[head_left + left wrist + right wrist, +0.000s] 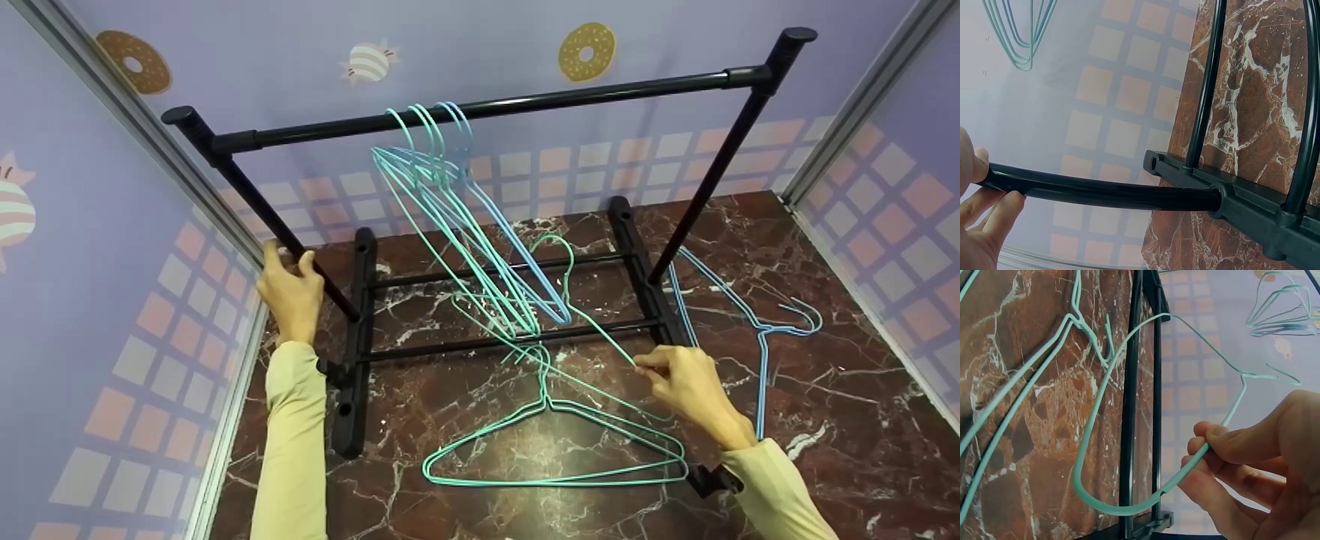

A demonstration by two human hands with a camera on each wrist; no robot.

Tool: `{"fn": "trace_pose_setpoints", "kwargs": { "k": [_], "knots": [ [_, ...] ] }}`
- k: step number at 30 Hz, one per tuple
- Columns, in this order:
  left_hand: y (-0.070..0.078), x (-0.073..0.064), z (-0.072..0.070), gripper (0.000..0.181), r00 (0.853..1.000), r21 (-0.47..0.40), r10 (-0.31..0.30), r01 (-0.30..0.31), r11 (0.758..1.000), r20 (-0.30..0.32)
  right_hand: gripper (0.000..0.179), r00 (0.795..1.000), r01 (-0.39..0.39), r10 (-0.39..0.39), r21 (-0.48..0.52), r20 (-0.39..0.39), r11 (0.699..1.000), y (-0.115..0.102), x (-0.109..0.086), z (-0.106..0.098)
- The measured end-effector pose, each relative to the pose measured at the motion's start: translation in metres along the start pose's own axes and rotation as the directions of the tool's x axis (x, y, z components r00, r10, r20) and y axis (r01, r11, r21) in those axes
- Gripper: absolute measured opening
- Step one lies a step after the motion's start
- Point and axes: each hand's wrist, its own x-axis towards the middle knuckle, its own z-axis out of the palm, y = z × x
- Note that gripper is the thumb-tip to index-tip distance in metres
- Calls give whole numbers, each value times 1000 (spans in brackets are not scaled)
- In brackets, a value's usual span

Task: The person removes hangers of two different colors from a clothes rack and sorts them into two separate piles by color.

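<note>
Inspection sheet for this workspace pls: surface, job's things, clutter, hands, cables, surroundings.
Surface: dark red marbled floor, pale veins.
Job's things: rack upright; green and blue hangers hang on its rail; green hangers on the floor in front; at least one blue hanger by the rack's right foot.
Clutter: nothing seen.
Hands: left hand grips the left post; right hand pinches a green hanger.
Cables: nothing seen.
Surroundings: purple walls with printed tiles and sweets.
</note>
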Motion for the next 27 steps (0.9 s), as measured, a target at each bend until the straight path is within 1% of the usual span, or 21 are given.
{"fn": "trace_pose_setpoints", "kwargs": {
  "k": [3, 6, 10, 13, 16, 18, 24, 27],
  "knots": [
    [-1, 0, 1, 32, 1000, -4, 3, -3, 1000, -2, 10, 999, -5, 4, 23, 40, 1000, 3, -3, -1],
    [-1, 1, 1, 30, 1000, -15, 6, -6, 1000, -4, 10, 996, -8, 1, 73, 94, 997, 6, -8, -2],
    [-2, 2, 2, 28, 1000, -30, 8, -8, 1000, -5, 11, 985, -25, -3, 161, 172, 987, 11, -14, -3],
    [-2, 2, 2, 28, 1000, -33, 8, -8, 999, -6, 13, 975, -46, 0, 202, 221, 978, 15, -19, -4],
    [-2, 2, 3, 29, 1000, -28, 7, -8, 1000, -7, 15, 962, -81, 17, 224, 274, 971, 19, -24, -5],
    [-1, 2, 3, 29, 1000, -27, 7, -7, 1000, -5, 17, 950, -101, 15, 261, 313, 960, 21, -28, -6],
    [1, 1, 1, 28, 1000, -20, -12, 12, 1000, 6, 18, 914, -124, -33, 357, 405, 926, 27, -36, -10],
    [1, 0, 1, 29, 1000, -11, -21, 21, 1000, 7, 18, 897, -139, -63, 413, 438, 900, 30, -38, -11]
  ]
}}
